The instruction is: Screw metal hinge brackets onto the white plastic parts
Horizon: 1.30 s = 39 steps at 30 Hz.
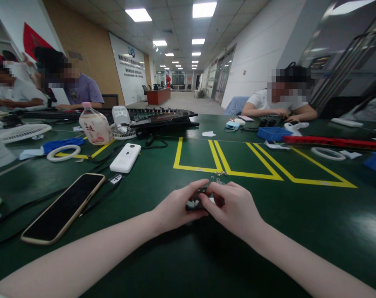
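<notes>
My left hand and my right hand meet over the green table, both pinched on a small black part held between the fingertips. The part is mostly hidden by the fingers; a bit of white shows under it. Several tiny metal rings or screws lie on the table just beyond my hands, by the yellow tape line.
A phone lies face up at the left, with a white power bank, black cables, a tape roll and a drink bottle behind it. A blue bin and red bar sit far right. People sit across the table.
</notes>
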Available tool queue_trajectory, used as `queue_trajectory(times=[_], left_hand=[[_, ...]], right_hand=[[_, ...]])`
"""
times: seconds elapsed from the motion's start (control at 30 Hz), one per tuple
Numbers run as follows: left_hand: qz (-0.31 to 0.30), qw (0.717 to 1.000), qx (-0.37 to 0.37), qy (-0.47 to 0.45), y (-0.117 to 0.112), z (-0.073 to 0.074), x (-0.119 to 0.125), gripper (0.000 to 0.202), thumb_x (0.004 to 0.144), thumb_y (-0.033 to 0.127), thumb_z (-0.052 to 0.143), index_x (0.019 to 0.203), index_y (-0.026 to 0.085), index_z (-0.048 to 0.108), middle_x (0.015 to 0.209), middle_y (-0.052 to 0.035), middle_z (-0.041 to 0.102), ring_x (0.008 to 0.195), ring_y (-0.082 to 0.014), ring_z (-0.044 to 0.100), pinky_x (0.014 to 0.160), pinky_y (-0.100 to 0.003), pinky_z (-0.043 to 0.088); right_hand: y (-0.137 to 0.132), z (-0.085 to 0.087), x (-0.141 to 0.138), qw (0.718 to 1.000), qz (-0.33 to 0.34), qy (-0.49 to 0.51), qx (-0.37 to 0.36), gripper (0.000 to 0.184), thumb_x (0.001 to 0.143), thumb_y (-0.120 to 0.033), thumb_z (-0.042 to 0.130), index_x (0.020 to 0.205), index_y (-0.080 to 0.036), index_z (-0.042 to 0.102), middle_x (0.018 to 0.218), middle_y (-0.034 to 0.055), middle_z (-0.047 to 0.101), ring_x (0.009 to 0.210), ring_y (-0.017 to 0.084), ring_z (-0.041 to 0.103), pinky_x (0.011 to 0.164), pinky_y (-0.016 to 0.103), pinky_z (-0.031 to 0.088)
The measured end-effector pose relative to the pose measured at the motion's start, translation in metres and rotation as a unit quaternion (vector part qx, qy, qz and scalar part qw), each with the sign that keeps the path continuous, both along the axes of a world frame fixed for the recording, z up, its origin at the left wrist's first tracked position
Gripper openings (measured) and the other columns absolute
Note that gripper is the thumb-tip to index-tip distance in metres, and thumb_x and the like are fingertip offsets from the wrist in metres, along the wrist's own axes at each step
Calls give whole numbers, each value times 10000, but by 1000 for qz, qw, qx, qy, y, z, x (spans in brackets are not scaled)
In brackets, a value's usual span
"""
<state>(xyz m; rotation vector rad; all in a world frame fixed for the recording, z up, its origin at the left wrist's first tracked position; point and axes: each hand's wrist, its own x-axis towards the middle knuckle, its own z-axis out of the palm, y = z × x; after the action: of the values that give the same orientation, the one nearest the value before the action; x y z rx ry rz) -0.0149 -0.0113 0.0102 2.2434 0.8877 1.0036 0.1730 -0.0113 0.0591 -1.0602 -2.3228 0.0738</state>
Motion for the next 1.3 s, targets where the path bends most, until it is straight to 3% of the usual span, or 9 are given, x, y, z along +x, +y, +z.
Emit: queue_trajectory(times=[0.13, 0.3, 0.67, 1.0, 1.07, 1.17, 1.3], left_hand=[[0, 1000, 8, 0, -1, 3, 0, 593, 812, 199, 691, 1326, 241, 399, 1235, -77, 610, 1058, -227, 638, 897, -368, 549], [24, 999, -20, -10, -3, 3, 2, 569, 784, 194, 710, 1265, 227, 408, 1156, -62, 637, 984, -210, 659, 845, -341, 552], [21, 999, -33, -14, -4, 2, 4, 546, 796, 239, 702, 1243, 244, 389, 1127, -53, 651, 935, -201, 670, 791, -324, 553], [22, 999, -36, -1, -4, 4, 4, 545, 810, 296, 710, 1233, 238, 373, 1126, -60, 653, 976, -214, 670, 821, -335, 547], [20, 999, -36, -2, -5, 4, 4, 540, 810, 291, 709, 1229, 235, 371, 1102, -58, 662, 952, -211, 676, 802, -330, 550], [23, 999, -37, -1, -5, 5, 4, 532, 810, 281, 705, 1225, 234, 376, 1073, -51, 672, 935, -211, 681, 790, -330, 552], [37, 998, -47, -1, -6, 5, 4, 525, 814, 290, 702, 1224, 229, 379, 1058, -52, 678, 939, -214, 684, 815, -347, 552]], right_hand=[[-5, 7, -2, 998, -9, -63, -4, 72, 864, -191, 643, 804, -156, 659, 688, -28, 635, 553, 107, 541, 588, 250, 386], [-6, 9, -6, 991, -29, -127, 7, 55, 869, -190, 640, 845, -150, 671, 745, -7, 667, 588, 129, 575, 613, 274, 415], [-6, 12, -5, 993, -45, -106, -15, 47, 865, -215, 673, 869, -170, 657, 791, -15, 651, 633, 139, 570, 592, 268, 401], [-3, 18, -2, 980, -45, -74, -179, 28, 905, -220, 642, 892, -196, 650, 794, -17, 633, 703, 134, 597, 564, 222, 423], [-4, 19, -3, 981, -61, -95, -161, 30, 897, -224, 652, 889, -195, 648, 769, -16, 634, 692, 143, 598, 555, 225, 411], [-6, 17, -6, 984, -79, -138, -77, 34, 888, -210, 656, 880, -181, 639, 723, -12, 633, 644, 157, 587, 565, 247, 400], [-6, 8, -5, 985, -50, -165, 32, 72, 929, -207, 596, 884, -162, 630, 718, -1, 644, 591, 149, 572, 619, 276, 407]])
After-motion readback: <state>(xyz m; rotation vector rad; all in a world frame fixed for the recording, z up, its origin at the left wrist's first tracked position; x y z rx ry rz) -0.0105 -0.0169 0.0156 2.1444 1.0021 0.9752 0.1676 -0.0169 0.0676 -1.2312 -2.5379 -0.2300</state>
